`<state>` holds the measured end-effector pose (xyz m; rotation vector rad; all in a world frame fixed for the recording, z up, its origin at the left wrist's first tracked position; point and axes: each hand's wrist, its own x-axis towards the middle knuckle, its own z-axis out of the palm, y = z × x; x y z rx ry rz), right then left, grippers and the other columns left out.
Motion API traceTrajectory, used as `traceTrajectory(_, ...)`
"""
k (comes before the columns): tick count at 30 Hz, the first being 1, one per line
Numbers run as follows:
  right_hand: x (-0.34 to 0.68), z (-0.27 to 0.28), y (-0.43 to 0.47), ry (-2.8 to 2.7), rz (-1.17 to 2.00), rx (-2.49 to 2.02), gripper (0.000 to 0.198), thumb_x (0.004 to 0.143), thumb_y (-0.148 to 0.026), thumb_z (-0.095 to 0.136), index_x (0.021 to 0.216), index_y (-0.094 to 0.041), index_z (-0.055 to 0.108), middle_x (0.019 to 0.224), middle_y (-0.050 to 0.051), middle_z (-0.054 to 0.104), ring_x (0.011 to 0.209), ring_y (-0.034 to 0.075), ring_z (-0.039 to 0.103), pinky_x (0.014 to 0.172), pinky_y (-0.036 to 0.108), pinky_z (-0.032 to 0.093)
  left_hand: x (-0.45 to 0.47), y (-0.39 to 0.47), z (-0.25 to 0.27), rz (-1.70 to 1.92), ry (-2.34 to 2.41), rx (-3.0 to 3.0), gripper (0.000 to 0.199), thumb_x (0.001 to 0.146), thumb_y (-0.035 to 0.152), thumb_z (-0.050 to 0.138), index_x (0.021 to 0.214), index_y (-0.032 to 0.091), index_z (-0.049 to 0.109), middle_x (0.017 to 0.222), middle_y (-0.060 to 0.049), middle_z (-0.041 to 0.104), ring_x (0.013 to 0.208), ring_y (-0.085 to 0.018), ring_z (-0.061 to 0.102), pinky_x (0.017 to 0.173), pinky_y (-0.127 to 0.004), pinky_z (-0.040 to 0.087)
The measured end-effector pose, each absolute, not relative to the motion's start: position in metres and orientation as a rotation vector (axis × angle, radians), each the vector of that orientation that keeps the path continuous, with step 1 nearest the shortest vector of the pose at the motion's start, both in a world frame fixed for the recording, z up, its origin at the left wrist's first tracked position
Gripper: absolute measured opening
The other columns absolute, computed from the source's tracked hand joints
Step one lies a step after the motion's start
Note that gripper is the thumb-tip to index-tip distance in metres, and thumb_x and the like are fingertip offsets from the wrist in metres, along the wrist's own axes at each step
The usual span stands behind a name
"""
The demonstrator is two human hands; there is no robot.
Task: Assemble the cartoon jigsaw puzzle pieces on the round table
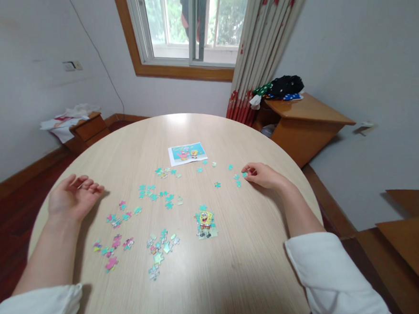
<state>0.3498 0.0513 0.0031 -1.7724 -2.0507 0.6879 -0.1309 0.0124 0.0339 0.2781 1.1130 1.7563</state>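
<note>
My right hand (259,174) pinches a small teal jigsaw puzzle piece (244,174) at the right of the round table (239,269). Just left of its fingertips lie a few more teal pieces (237,181). Palm up, my left hand (74,195) rests at the table's left side, fingers loosely curled and nothing in them. A joined patch of puzzle (205,223) with a yellow square cartoon figure sits near the middle. Loose teal pieces (152,192), pink pieces (111,263) and pale pieces (159,256) are scattered to its left.
A printed reference picture (187,153) lies toward the far side of the table. Beyond it are a window (193,29) and a curtain (259,43). Wooden cabinets stand at the left (90,129) and right (308,126), with cloth (285,87) on the right one.
</note>
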Motion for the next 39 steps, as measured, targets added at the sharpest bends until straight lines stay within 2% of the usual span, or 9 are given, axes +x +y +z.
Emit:
traceTrajectory(14,0.343,0.011,0.047,-2.056,0.662,-1.868,0.023,0.077,-0.012,0.056,0.097,-0.011,0.066,0.072,0.003,0.061,0.061,0.011,0.051,0.06,0.022,0.038,-0.131,0.014,0.032,1.801,1.125,0.309,0.026,0.084,0.014,0.036,0.058,0.016,0.035,0.056,0.004,0.038,0.047,-0.008,0.032,0.056,-0.026,0.03)
traceTrajectory(20,0.34,0.012,0.046,-1.983,0.591,-1.941,0.021,0.083,-0.018,0.054,0.097,-0.013,0.068,0.08,0.007,0.067,0.07,0.015,0.057,0.066,0.024,0.041,-0.128,0.013,0.034,1.809,1.129,0.307,0.026,0.083,0.013,0.036,0.057,0.016,0.034,0.055,0.004,0.036,0.046,-0.008,0.031,0.056,-0.026,0.028)
traceTrajectory(27,0.34,0.01,0.049,-1.967,0.608,-1.936,0.022,0.085,-0.021,0.053,0.1,-0.013,0.068,0.087,0.009,0.07,0.07,0.015,0.06,0.07,0.026,0.044,-0.128,0.012,0.034,1.831,1.127,0.322,0.024,0.082,0.012,0.038,0.059,0.016,0.033,0.057,0.005,0.036,0.046,-0.007,0.03,0.055,-0.025,0.028)
traceTrajectory(39,0.339,0.01,0.048,-2.01,0.585,-1.942,0.022,0.086,-0.021,0.052,0.099,-0.014,0.068,0.087,0.009,0.07,0.075,0.017,0.061,0.07,0.026,0.043,-0.128,0.012,0.034,1.822,1.113,0.343,0.021,0.078,0.011,0.042,0.059,0.017,0.033,0.057,0.006,0.034,0.046,-0.007,0.029,0.054,-0.023,0.028)
